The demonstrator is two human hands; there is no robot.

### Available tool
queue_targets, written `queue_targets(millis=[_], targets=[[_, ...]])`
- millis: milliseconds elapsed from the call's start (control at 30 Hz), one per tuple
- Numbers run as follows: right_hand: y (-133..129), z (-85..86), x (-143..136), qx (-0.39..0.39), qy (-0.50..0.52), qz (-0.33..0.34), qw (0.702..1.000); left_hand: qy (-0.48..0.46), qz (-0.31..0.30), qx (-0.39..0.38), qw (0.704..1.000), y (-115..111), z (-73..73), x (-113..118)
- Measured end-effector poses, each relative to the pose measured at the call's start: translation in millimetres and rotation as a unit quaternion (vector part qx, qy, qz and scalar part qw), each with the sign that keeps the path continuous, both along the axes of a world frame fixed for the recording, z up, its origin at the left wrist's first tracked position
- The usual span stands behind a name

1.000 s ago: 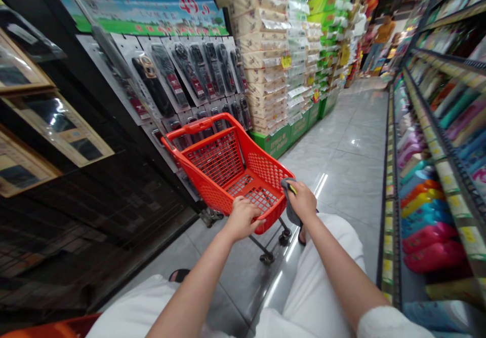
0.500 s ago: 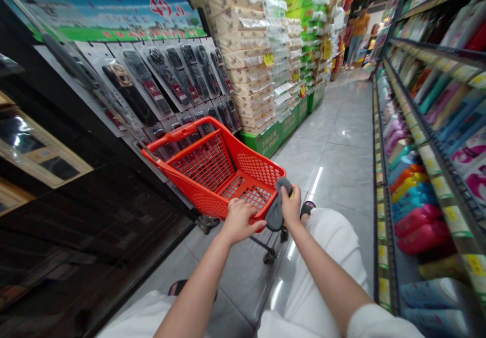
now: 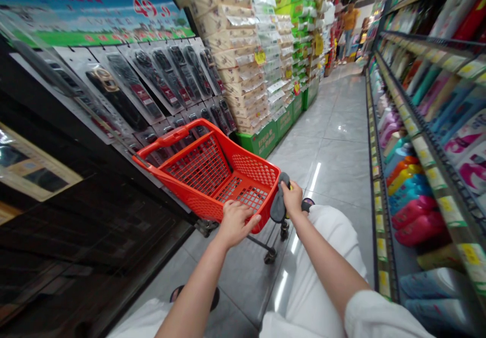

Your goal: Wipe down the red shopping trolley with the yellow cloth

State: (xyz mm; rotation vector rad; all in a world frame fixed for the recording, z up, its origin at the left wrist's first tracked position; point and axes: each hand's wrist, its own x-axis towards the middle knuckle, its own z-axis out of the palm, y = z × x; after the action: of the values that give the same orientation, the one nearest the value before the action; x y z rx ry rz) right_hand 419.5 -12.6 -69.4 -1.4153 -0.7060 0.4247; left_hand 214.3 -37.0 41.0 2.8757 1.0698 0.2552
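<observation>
A red plastic shopping cart [image 3: 212, 171] with a mesh basket stands in front of me in a shop aisle; its basket holds nothing I can see. My left hand [image 3: 234, 222] grips the near rim of the cart. My right hand [image 3: 292, 199] rests on the rim's right corner and clutches a grey cloth [image 3: 278, 203] with a small yellow item against it. My white trousers [image 3: 322, 257] fill the lower middle.
Hanging carded goods [image 3: 159, 79] and dark cabinets line the left. Stacked tissue packs on green boxes [image 3: 261, 140] stand ahead left. Shelves of colourful packages [image 3: 417, 176] run along the right. Grey tiled floor [image 3: 337, 145] stretches ahead, where a person in orange [image 3: 350, 21] stands far off.
The cart and I have rolled forward down the aisle; the left wall display has slid back. Both hands kept their hold on the rim.
</observation>
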Motion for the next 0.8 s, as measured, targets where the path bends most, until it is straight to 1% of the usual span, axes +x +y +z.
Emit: queue_targets(millis=[67,100,167,233,333,367,433,500,533,600,700,767,800], targets=[[18.8,13.1,14.5,-0.006,0.007,-0.013,1.0,0.001,0.001,0.004,1.0,1.3,-0.9,0.7],[24.0,17.3,15.9,-0.011,0.006,-0.018,1.0,0.0,0.002,0.006,1.0,2.1,-1.5,1.4],[21.6,17.1,4.0,-0.02,-0.006,-0.032,0.999,-0.002,0.007,0.007,1.0,3.6,-2.8,2.9],[3.2,4.8,-24.2,-0.022,-0.025,-0.046,0.998,-0.003,0.01,0.007,1.0,4.5,-3.6,4.0],[-33.2,-26.7,-71.6,-0.017,-0.056,-0.033,0.998,0.001,0.007,0.008,1.0,3.9,-3.1,3.2],[-41.2,-37.3,-82.6,-0.019,-0.06,-0.023,0.998,0.002,0.004,0.009,1.0,3.2,-2.5,2.3],[-44.4,-54.1,-91.8,-0.029,-0.028,-0.039,0.998,0.004,0.0,0.012,1.0,1.8,-1.1,-0.1],[-31.1,-61.8,-83.5,-0.032,0.056,-0.064,0.996,0.006,0.002,0.014,1.0,0.6,0.3,-2.7],[-20.1,-61.6,-74.1,-0.029,0.1,-0.069,0.992,0.005,0.004,0.014,1.0,0.2,0.8,-3.8],[4.9,-53.1,-49.8,-0.017,0.155,-0.062,0.986,0.002,0.006,0.01,1.0,-0.1,1.3,-5.2],[35.1,-28.1,-15.5,0.019,0.151,-0.049,0.987,-0.005,0.01,0.004,1.0,0.3,0.4,-5.3],[43.0,-14.7,-4.1,0.056,0.125,-0.041,0.99,-0.012,0.011,0.005,1.0,0.8,-1.0,-4.4],[42.5,-12.1,-3.3,0.063,0.109,-0.04,0.991,-0.015,0.011,0.007,1.0,1.1,-1.8,-4.0]])
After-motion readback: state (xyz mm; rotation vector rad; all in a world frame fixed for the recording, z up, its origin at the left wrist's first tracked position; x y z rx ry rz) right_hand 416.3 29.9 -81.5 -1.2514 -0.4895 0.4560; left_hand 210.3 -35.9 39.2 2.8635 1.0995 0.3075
